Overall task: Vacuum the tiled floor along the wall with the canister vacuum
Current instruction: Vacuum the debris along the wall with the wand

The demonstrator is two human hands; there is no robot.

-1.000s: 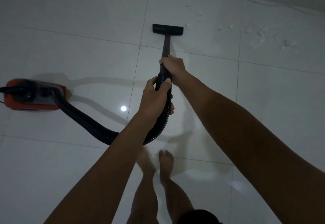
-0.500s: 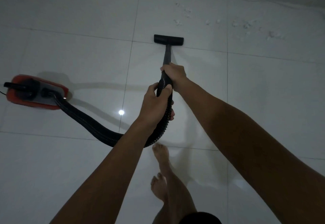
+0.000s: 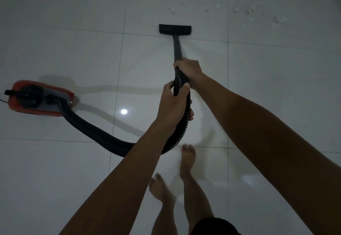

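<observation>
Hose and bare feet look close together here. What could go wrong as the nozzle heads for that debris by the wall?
1. The hose loops across the floor just ahead of the feet; a step forward could catch it.
2. The canister sits off to the left, and pushing further may pull the hose taut and drag or tip it.
3. The debris is spread wider than the nozzle, so one pass would likely leave some.

Both forearms were bare from the frame's lower edge to the wrists, with no sleeve, watch or band in view. The left hand [image 3: 172,105] and right hand [image 3: 188,71] wore no gloves or rings. The legs were bare below the knee, and both feet [image 3: 187,158] were unshod. Dark shorts [image 3: 214,227] showed at the bottom edge.
</observation>
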